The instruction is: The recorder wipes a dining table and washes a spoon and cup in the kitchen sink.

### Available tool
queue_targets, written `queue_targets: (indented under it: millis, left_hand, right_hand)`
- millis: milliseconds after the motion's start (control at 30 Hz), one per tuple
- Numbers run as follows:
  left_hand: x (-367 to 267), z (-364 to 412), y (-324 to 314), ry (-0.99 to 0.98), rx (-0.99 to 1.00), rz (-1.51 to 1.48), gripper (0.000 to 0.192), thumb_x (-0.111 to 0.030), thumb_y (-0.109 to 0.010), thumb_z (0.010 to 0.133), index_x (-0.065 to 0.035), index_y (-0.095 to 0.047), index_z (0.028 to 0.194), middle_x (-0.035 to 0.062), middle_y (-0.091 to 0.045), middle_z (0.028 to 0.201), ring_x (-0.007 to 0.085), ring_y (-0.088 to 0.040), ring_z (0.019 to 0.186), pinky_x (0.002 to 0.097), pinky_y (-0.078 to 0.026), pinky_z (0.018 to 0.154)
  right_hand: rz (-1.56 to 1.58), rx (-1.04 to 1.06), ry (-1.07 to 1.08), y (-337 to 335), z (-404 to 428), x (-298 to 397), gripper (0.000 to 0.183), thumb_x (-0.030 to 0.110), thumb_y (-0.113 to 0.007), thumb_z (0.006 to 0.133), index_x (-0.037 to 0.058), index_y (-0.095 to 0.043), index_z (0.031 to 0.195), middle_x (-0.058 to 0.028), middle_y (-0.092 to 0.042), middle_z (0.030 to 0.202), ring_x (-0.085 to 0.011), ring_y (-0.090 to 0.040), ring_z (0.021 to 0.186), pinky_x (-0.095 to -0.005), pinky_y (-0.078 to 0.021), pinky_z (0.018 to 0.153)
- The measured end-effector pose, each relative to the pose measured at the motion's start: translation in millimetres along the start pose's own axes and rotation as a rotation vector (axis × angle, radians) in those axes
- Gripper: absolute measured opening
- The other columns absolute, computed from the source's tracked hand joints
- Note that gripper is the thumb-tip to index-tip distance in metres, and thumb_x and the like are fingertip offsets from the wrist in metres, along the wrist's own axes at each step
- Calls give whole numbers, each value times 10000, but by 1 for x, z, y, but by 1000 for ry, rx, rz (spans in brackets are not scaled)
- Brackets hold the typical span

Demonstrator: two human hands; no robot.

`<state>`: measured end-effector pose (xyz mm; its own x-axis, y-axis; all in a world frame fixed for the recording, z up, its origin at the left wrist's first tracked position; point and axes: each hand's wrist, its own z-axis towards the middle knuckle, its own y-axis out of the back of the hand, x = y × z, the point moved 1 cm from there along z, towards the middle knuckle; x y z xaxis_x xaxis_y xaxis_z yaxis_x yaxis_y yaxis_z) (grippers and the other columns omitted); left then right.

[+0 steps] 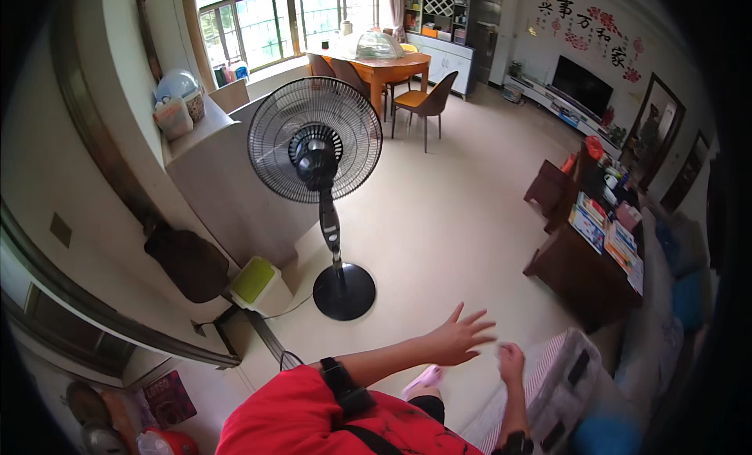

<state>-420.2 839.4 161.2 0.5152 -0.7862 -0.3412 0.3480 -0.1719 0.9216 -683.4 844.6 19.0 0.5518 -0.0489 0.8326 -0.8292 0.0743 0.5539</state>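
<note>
My left hand (461,338) reaches across in front of my body, fingers spread, with nothing in it. Just to its right is my right hand (512,358), its fingers curled and blurred; whether anything small is between them I cannot tell. The two hands are close together but look apart. A black pedestal fan (317,158) stands on the floor ahead and to the left, its round base (344,292) nearer to me than its grille. Below my hands show a pink slipper (424,381) on a foot and the grey padded arm of a sofa (555,378).
A dark wooden table (587,279) with books (623,243) stands at the right. Farther off are a dining table (382,67) and a chair (426,99). A green-lidded bin (258,284) sits by the left wall, near the fan's cord (288,311).
</note>
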Motion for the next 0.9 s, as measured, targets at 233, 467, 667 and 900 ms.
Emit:
queue_targets:
  millis: [233, 467, 667, 900]
  left_hand:
    - [113, 186, -21, 249, -11, -831, 681, -355, -690, 706, -39, -339, 1197, 264, -539, 998, 382, -527, 960, 404, -421, 818]
    - [264, 238, 67, 758, -237, -937, 345, -276, -657, 740, -15, -481, 880, 103, -566, 732, 197, -569, 645, 342, -444, 600]
    - [425, 264, 63, 675, -482, -1091, 309, -301, -518, 850, -5, -608, 853, 35, -580, 712, 104, -529, 635, 260, -441, 620]
    - [609, 348, 109, 484, -637, -863, 416, -267, -537, 834, -11, -473, 1155, 145, -478, 1188, 239, -434, 1125, 346, -338, 944]
  right_hand:
    - [812, -6, -30, 24, 164, 118, 96, 130, -493, 860, 50, -532, 895, 15, -509, 755, -68, -471, 664, -197, -388, 591]
    - [438, 222, 107, 0, 379, 152, 183, 159, -570, 837, 64, -471, 716, 62, -400, 565, -28, -381, 524, -197, -316, 467]
    - [593, 356, 118, -87, 529, 217, 140, 157, -550, 849, 47, -519, 769, 36, -464, 618, -49, -446, 581, -194, -372, 515]
    - [367, 426, 276, -134, 734, 258, 143, 154, -599, 810, 11, -604, 825, 43, -503, 651, -36, -449, 593, -194, -369, 522]
